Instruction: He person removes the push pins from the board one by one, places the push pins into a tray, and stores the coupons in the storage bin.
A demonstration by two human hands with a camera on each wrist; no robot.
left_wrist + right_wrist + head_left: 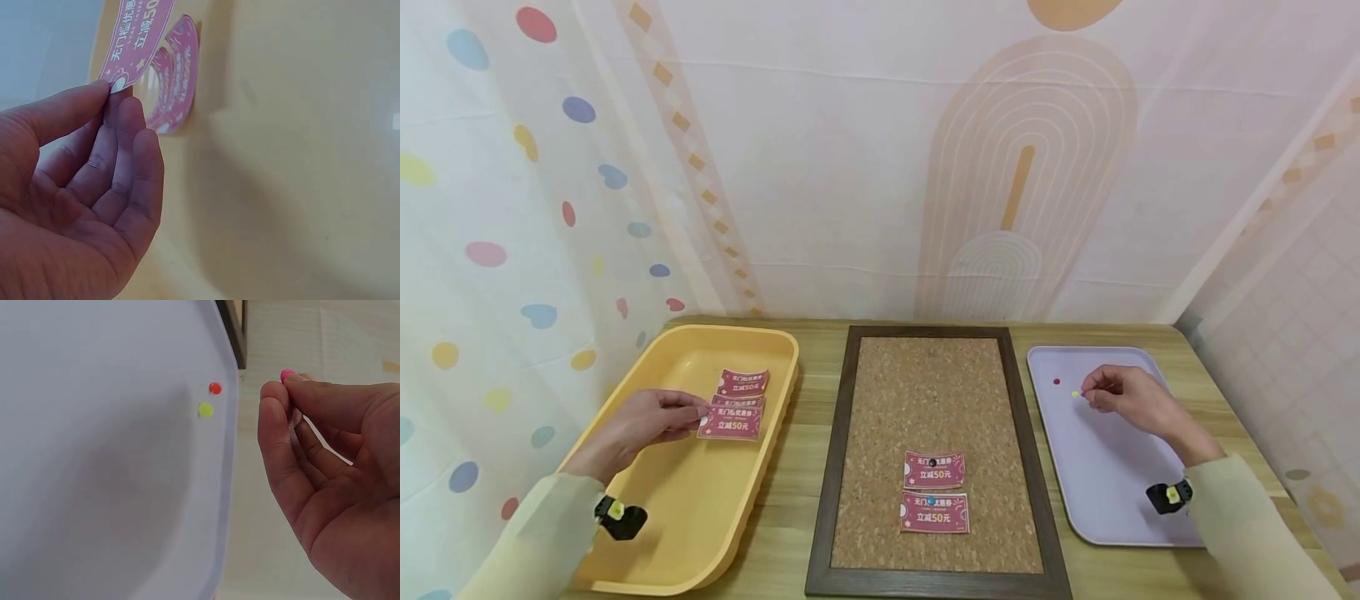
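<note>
- While L hand (651,419) pinches coupon (732,423) by its L end over yellow tray (681,500), coupon's long axis runs crosswise, R end twd board (925,392).
- R hand (1133,402) pinches pink pin (287,375).
- Board sits btwn hands, R hand nearer.

My left hand (651,421) can pass over the corkboard (928,392) beyond 2 pinned coupons (935,518); the yellow tray wall (772,442) obstructs low rightward travel.

Coupons (742,384) in bin (700,492), left | corkboard (928,400), centre | pins (1057,382) on tray (1120,483), right
</note>
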